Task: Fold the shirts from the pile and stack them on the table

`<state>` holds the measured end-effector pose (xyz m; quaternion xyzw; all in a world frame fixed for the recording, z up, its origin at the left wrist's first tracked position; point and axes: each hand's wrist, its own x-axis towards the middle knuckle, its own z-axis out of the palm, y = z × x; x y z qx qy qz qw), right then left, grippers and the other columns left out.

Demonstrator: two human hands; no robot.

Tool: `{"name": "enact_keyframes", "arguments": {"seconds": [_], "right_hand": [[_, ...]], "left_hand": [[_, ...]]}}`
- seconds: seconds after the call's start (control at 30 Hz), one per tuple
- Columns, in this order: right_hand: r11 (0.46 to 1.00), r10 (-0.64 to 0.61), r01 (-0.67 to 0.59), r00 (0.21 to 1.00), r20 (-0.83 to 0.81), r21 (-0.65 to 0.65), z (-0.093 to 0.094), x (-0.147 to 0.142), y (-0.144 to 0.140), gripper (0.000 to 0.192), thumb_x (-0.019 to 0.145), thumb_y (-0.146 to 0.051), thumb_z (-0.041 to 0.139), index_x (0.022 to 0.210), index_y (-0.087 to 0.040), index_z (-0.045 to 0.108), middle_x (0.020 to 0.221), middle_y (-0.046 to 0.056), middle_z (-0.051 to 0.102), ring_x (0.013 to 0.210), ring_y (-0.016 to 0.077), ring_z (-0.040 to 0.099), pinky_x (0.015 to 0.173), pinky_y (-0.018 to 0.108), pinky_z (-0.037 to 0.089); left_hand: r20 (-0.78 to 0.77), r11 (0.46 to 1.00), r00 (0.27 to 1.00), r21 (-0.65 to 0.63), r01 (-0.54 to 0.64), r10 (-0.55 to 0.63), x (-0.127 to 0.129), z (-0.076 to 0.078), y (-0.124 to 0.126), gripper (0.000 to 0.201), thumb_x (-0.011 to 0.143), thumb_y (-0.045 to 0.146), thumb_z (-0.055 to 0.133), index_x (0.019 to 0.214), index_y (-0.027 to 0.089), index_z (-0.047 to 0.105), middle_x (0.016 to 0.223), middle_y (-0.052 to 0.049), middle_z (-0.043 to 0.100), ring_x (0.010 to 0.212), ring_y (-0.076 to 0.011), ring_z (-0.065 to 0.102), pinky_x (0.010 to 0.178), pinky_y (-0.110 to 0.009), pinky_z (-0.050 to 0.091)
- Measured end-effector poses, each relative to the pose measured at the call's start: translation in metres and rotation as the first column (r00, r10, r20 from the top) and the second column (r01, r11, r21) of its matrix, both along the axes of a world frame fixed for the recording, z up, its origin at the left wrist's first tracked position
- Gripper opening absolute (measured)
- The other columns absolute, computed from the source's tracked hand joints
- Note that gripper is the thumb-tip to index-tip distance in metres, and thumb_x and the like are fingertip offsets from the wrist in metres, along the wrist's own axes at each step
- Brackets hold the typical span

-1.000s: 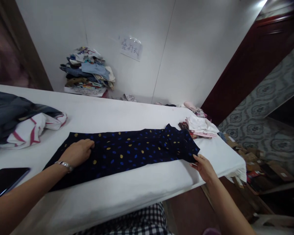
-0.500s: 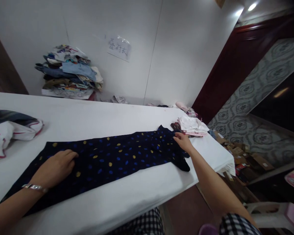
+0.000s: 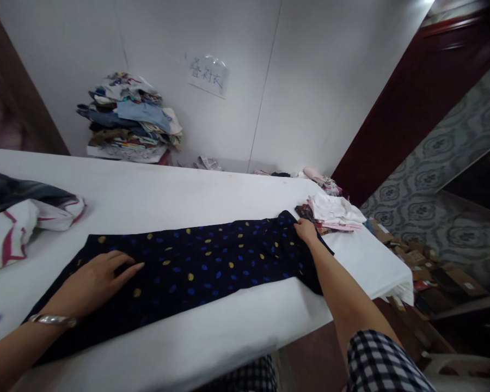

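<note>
"Head view, quick: where's the garment?"
"Navy leaf-print garment (image 3: 220, 258), laid lengthwise on the white-covered table (image 3: 228, 190)."
"Left hand (image 3: 92, 283)?"
"Over the garment's left part, fingers loosely spread, thumb apart, gripping nothing."
"Right hand (image 3: 306, 231)?"
"On the garment's right part, upper edge. Fingers narrow, bunched at the cloth; can't tell if pinching."
"Around it?"
"White folded clothing (image 3: 335, 209) just past garment's right end; red-striped white cloth (image 3: 14, 231) left of it; clothes pile (image 3: 134, 117) beyond it."
</note>
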<state>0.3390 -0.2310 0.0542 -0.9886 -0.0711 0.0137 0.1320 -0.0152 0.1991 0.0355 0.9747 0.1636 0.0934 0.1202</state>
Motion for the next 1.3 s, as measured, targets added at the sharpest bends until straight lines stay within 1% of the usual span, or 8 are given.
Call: {"name": "enact_keyframes", "arguments": {"seconds": [0.17,0.3,0.4,0.5,0.7,1.03,1.17,1.3], "right_hand": [[1.0,-0.009,0.008,0.999,-0.034,-0.015,-0.007,-0.002,-0.008,0.021,0.073,-0.019,0.055,0.088,-0.019,0.07,0.093,0.008,0.071,0.091,0.0234,0.065,0.076,0.029,0.047],[1.0,0.027,-0.027,0.999,-0.019,0.005,-0.002,0.013,-0.003,0.036,0.073,-0.019,0.055,0.106,-0.018,0.068,0.108,0.011,0.069,0.102,0.0244,0.063,0.087,0.029,0.045],[0.999,0.022,-0.023,1.0,0.018,0.027,0.003,0.028,0.008,0.049,0.083,-0.029,0.048,0.127,-0.012,0.057,0.126,0.016,0.061,0.115,0.0268,0.057,0.095,0.032,0.042],[0.999,0.022,-0.023,0.999,0.024,0.049,0.002,0.039,0.021,0.057,0.086,-0.041,0.047,0.133,-0.009,0.051,0.13,0.017,0.057,0.119,0.0275,0.054,0.097,0.033,0.041],[0.998,-0.035,0.032,0.998,0.044,0.06,-0.005,0.041,0.017,0.044,0.085,-0.026,0.044,0.127,-0.019,0.057,0.123,0.012,0.062,0.113,0.0249,0.058,0.094,0.033,0.043],[0.993,-0.115,0.115,0.993,0.02,-0.007,-0.025,0.027,0.007,0.045,0.085,-0.029,0.047,0.129,-0.024,0.055,0.119,0.013,0.063,0.108,0.0255,0.059,0.091,0.037,0.044],[0.994,-0.108,0.108,0.994,0.03,-0.007,-0.024,0.023,0.006,0.045,0.086,-0.03,0.047,0.13,-0.023,0.054,0.116,0.013,0.064,0.106,0.0254,0.06,0.091,0.036,0.043],[0.997,-0.081,0.081,0.996,0.043,0.005,-0.019,0.019,0.004,0.045,0.087,-0.031,0.046,0.131,-0.02,0.054,0.114,0.015,0.064,0.106,0.0277,0.06,0.091,0.039,0.044]], "left_hand": [[-0.22,0.98,0.967,-0.12,-0.156,0.127,0.017,0.019,0.008,0.058,0.08,0.062,0.03,0.091,0.017,0.065,0.101,-0.01,0.068,0.094,-0.0266,0.062,0.089,-0.04,0.045],[-0.198,0.98,0.964,-0.053,-0.194,0.18,0.038,0.023,0.028,0.056,0.083,0.055,0.033,0.103,0.014,0.064,0.114,-0.013,0.065,0.103,-0.0279,0.06,0.093,-0.04,0.043],[-0.178,0.982,0.966,-0.001,-0.189,0.186,0.055,0.019,0.039,0.059,0.085,0.049,0.031,0.118,0.007,0.058,0.127,-0.017,0.058,0.116,-0.03,0.053,0.1,-0.042,0.038],[-0.24,0.98,0.95,0.072,-0.187,0.199,0.067,0.019,0.043,0.061,0.087,0.046,0.029,0.127,0.006,0.052,0.134,-0.021,0.052,0.121,-0.0345,0.048,0.098,-0.046,0.038],[-0.31,0.977,0.93,0.133,-0.164,0.198,0.072,0.025,0.044,0.041,0.086,0.04,0.034,0.093,0.013,0.064,0.106,-0.017,0.065,0.098,-0.0312,0.058,0.082,-0.043,0.043],[-0.226,0.956,0.933,0.146,-0.253,0.282,0.071,0.019,0.042,0.04,0.086,0.038,0.035,0.099,0.014,0.063,0.113,-0.016,0.063,0.104,-0.0314,0.058,0.086,-0.042,0.045],[-0.006,0.979,0.989,0.145,-0.146,0.148,0.06,0.018,0.02,0.052,0.088,0.046,0.035,0.119,0.01,0.056,0.129,-0.016,0.056,0.121,-0.0271,0.049,0.104,-0.039,0.036],[0.137,0.991,0.985,0.096,0.092,-0.104,0.038,0.006,-0.004,0.057,0.085,0.058,0.038,0.112,0.015,0.063,0.123,-0.014,0.061,0.115,-0.0266,0.054,0.104,-0.041,0.038]]}}
